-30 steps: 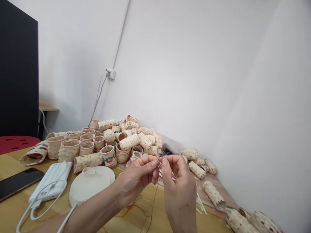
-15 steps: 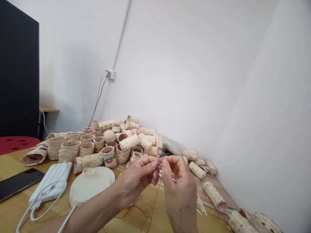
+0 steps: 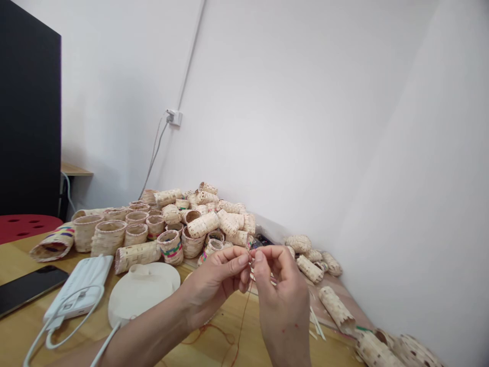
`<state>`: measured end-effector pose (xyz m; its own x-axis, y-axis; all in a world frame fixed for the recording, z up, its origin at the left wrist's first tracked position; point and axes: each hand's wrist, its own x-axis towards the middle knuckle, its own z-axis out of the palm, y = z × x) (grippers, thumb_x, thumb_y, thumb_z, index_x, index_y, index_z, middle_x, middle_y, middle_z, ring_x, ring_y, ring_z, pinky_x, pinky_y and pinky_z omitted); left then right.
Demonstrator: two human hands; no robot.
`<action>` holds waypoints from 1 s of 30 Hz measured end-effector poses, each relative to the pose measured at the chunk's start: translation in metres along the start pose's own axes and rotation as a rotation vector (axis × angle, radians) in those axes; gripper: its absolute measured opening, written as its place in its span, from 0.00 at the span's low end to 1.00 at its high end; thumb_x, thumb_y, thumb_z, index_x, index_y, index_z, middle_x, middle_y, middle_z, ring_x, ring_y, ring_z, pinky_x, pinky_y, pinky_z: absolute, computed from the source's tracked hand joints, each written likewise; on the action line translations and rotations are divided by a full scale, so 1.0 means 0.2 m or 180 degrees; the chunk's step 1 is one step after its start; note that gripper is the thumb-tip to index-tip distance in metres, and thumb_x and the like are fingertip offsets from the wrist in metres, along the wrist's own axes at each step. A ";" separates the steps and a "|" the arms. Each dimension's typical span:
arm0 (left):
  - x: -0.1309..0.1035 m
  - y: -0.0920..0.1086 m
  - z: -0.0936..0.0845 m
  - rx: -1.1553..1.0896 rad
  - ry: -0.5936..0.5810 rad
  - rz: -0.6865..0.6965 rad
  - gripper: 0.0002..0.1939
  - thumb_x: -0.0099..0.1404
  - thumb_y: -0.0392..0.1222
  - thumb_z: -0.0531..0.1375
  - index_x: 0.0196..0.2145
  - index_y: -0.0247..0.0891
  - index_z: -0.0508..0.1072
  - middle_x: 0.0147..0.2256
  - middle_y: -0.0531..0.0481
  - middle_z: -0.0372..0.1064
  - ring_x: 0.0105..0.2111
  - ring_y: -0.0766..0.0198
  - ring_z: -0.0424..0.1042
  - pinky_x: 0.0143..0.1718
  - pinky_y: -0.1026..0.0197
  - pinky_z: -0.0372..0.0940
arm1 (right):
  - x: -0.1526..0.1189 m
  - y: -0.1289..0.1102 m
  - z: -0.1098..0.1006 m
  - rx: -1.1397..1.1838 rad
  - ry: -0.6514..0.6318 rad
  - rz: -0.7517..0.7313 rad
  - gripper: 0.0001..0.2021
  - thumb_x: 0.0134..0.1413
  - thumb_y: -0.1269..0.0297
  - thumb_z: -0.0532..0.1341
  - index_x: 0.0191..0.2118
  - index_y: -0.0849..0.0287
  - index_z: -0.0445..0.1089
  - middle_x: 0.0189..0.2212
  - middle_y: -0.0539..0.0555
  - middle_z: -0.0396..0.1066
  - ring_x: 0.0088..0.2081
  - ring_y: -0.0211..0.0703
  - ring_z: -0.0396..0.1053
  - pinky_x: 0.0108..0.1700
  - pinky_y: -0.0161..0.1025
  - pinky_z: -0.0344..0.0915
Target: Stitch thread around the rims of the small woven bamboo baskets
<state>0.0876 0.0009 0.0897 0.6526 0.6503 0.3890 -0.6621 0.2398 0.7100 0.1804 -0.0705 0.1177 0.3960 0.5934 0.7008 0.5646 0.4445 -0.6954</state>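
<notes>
Fingertips of my left hand (image 3: pixel 223 278) and my right hand (image 3: pixel 280 290) meet over the table, each closed in a pinch. From between them a thin red thread (image 3: pixel 242 322) hangs down to the tabletop, where part of it lies in loose loops. Anything else tiny in the pinch, such as a needle, is too small to make out. Behind my hands rises a pile of small woven baskets (image 3: pixel 204 225), some upright and some on their sides, several with coloured bands.
On the left lie a black phone (image 3: pixel 30 289), a white power bank (image 3: pixel 78 290) with a cable, and a round white disc (image 3: pixel 141 298). Loose woven baskets (image 3: pixel 336 308) and pale strips (image 3: pixel 317 323) are at the right. The wall has a socket (image 3: pixel 174 118).
My hands hold nearly the same pinch. The hanging thread has shifted slightly, and the view has moved a tiny bit.
</notes>
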 end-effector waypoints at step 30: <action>0.01 -0.02 -0.01 0.0011 -0.0038 0.0024 0.11 0.60 0.43 0.66 0.29 0.31 0.72 0.21 0.53 0.64 0.22 0.72 0.61 0.27 0.69 0.56 | 0.00 0.02 -0.02 -0.0130 -0.0191 -0.0088 0.10 0.56 0.57 0.57 0.31 0.57 0.70 0.26 0.50 0.74 0.29 0.40 0.71 0.31 0.34 0.64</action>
<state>0.0902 0.0016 0.0870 0.6519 0.6434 0.4014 -0.6659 0.2323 0.7090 0.1859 -0.0701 0.1156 0.3364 0.6209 0.7080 0.6042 0.4343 -0.6680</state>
